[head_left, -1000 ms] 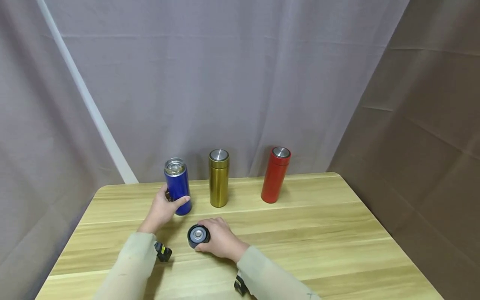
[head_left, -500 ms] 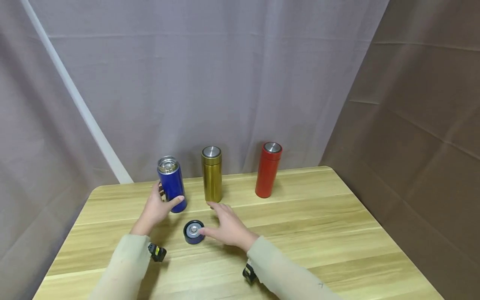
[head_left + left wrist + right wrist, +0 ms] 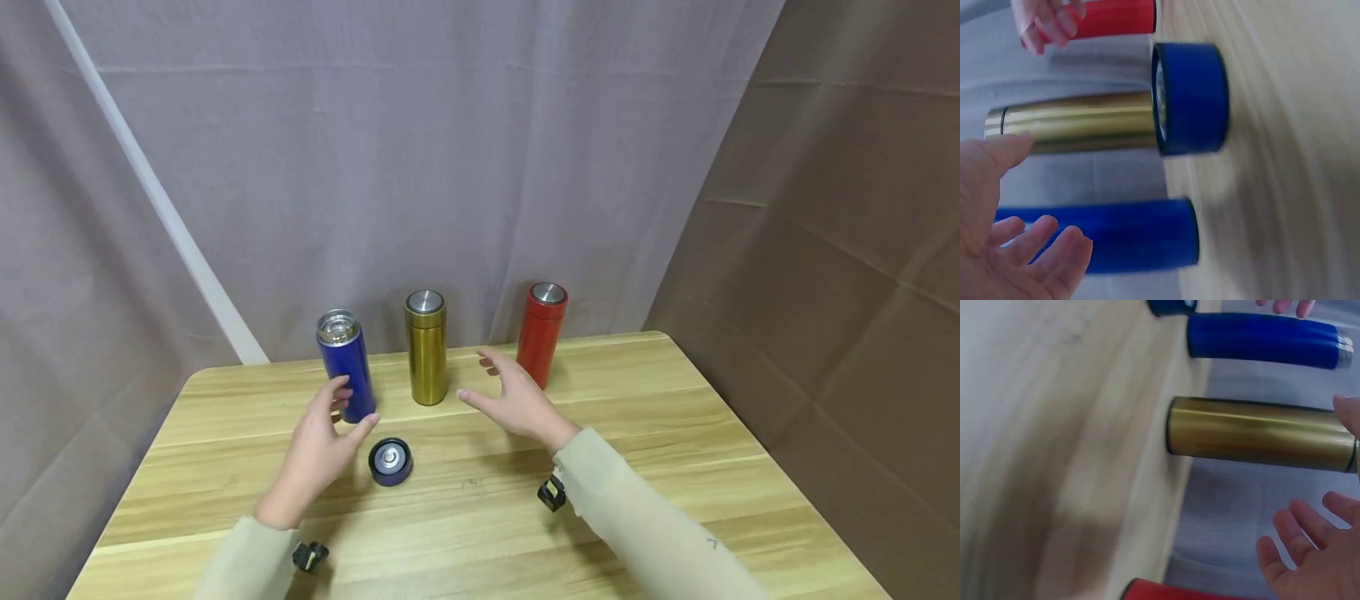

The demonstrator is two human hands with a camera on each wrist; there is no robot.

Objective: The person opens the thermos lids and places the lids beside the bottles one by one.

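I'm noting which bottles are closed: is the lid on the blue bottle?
No, the dark blue lid lies inner side up on the table, apart from the blue bottle, which stands uncapped.

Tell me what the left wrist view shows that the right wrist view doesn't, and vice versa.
Left wrist only: the blue cap uncropped, and the gold bottle out to its top end.

Right wrist only: the bare steel neck of the blue bottle.

Both: at least part of the blue cap, all three bottles, including the red bottle, the left hand and right hand.
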